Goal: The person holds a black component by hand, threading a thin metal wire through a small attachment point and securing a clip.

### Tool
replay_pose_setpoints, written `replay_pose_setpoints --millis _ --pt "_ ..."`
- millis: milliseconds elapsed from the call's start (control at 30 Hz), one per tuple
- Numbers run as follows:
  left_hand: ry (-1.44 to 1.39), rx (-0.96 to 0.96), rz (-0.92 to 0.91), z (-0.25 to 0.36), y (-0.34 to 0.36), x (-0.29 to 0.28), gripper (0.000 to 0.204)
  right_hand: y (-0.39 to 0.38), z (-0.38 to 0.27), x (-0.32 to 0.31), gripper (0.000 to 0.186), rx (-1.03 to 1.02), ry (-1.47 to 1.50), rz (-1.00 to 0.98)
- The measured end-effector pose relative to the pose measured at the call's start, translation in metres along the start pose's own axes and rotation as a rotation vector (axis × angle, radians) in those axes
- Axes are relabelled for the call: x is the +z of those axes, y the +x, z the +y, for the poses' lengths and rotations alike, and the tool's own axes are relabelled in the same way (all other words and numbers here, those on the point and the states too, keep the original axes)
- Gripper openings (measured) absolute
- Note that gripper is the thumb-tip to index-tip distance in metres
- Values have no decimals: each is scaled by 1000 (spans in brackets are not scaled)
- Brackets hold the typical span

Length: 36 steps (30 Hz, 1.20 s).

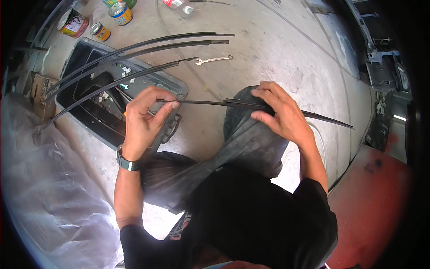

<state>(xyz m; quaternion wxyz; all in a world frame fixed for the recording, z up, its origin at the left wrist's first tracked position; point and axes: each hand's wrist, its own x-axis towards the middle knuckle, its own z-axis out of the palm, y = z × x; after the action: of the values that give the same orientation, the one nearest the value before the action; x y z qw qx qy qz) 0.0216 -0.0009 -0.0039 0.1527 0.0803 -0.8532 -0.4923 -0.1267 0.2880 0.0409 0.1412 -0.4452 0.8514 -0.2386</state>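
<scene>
Above my knees a long, thin black trim strip (329, 119) runs between my hands. My left hand (148, 112) pinches its narrow left end between thumb and forefinger. My right hand (281, 110) is closed round the wider part, with the fingers over the top and the thumb below. To the right of that hand, the strip's tapered end sticks out. Three more black strips (152, 39) lie across an open grey toolbox (179, 85), left of and beyond my left hand. A combination wrench (215, 59) rests beside one strip's end.
Paint cans (120, 13) stand on the concrete floor at the far left, and a plastic bottle (181, 6) lies nearby. Clear plastic sheeting (53, 188) covers the left side. A red panel (369, 201) is at the right, with a hose (371, 103) running near it.
</scene>
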Motion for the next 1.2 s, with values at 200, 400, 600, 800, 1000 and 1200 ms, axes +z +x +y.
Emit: replay_pose_setpoints --millis 200,400,600,800,1000,1200 --pt "-62 -75 23 -7 -5 3 12 1 10 8 25 -132 -31 29" --pt "-140 -138 80 -2 -12 -3 11 10 -6 -7 18 -107 -271 53" --pt "-630 -543 -75 -17 -8 -21 11 58 5 -41 21 -223 7 -220" --pt "-829 -690 -147 -4 14 -39 12 112 -28 -103 21 81 83 -571" --pt "-832 -708 -104 13 20 -55 11 138 -26 -116 28 21 160 -615" --pt "-863 -717 -107 21 22 -65 9 147 -24 -118 30 6 227 -677"
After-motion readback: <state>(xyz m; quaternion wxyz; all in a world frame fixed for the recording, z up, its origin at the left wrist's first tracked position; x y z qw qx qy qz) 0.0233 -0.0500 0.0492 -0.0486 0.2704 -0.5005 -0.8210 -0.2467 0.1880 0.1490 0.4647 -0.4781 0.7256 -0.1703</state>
